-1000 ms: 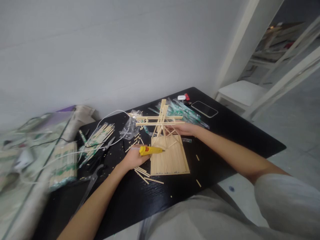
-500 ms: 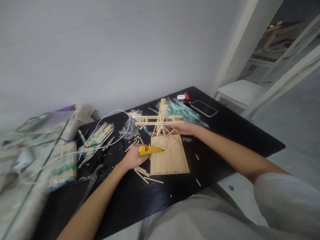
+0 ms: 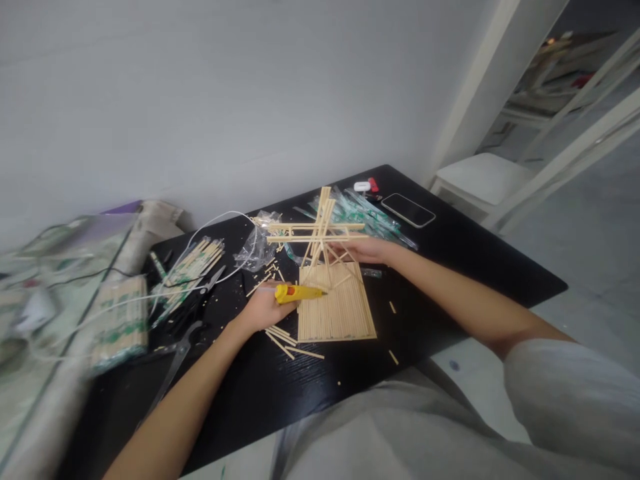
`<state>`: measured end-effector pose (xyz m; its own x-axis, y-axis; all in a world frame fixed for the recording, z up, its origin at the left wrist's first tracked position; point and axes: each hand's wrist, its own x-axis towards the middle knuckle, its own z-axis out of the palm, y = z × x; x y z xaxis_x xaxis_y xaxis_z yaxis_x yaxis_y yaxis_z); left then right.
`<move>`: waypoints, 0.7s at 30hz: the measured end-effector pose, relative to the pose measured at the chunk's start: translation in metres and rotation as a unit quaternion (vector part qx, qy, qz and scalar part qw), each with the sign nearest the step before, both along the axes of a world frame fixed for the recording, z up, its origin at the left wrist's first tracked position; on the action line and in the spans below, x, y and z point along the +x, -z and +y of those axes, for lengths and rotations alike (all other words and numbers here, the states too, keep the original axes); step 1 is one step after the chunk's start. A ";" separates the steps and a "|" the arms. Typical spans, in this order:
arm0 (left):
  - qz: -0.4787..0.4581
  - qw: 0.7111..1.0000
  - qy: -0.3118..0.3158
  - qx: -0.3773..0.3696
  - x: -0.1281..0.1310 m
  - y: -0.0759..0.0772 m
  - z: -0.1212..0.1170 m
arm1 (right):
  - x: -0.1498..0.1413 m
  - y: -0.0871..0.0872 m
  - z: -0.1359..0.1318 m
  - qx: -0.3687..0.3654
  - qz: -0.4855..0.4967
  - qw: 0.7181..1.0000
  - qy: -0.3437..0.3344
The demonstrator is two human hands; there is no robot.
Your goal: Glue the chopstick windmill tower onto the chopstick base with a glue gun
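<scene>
A yellow glue gun is gripped in my left hand, its nozzle pointing right over the flat stick base. Rising from the back of that base is a windmill model made of wooden sticks, with crossed pairs of sticks as its blades. My right hand reaches in from the right and grips the model's slanted sticks behind the blades; its fingertips are partly hidden by them. Loose sticks lie by the base's left edge, below my left hand.
On the black table lie a phone, a white case, green-printed wrappers and scissors. Pliers and packed chopsticks are at the left. A white cord loops beside my left hand.
The whole view has shifted slightly, so everything sits a little higher in the picture. Both hands keep their holds, and the glue gun's nozzle stays over the base.
</scene>
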<state>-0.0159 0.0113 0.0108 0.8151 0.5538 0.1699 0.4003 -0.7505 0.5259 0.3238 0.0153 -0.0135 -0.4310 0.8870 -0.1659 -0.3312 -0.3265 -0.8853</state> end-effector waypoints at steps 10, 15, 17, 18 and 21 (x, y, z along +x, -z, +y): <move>0.000 1.000 0.005 0.011 0.000 0.000 0.001 | 0.000 -0.002 -0.001 -0.003 -0.003 1.000 -0.004; 0.007 1.000 0.001 0.022 0.000 -0.001 0.001 | 0.001 -0.005 0.000 0.009 -0.023 1.000 -0.014; 0.008 1.000 0.001 0.020 0.000 -0.002 0.000 | 0.001 -0.007 -0.001 0.007 -0.026 1.000 -0.015; 0.008 1.000 0.001 0.018 -0.001 -0.003 0.000 | 0.001 -0.007 -0.001 0.007 -0.027 1.000 -0.014; 0.007 1.000 0.002 0.018 -0.001 -0.004 0.001 | 0.000 -0.009 -0.002 0.004 -0.039 0.999 -0.013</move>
<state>-0.0167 0.0121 0.0148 0.8199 0.5442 0.1780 0.4041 -0.7702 0.4934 0.3242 0.0136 -0.0044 -0.4405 0.8769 -0.1922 -0.2532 -0.3267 -0.9106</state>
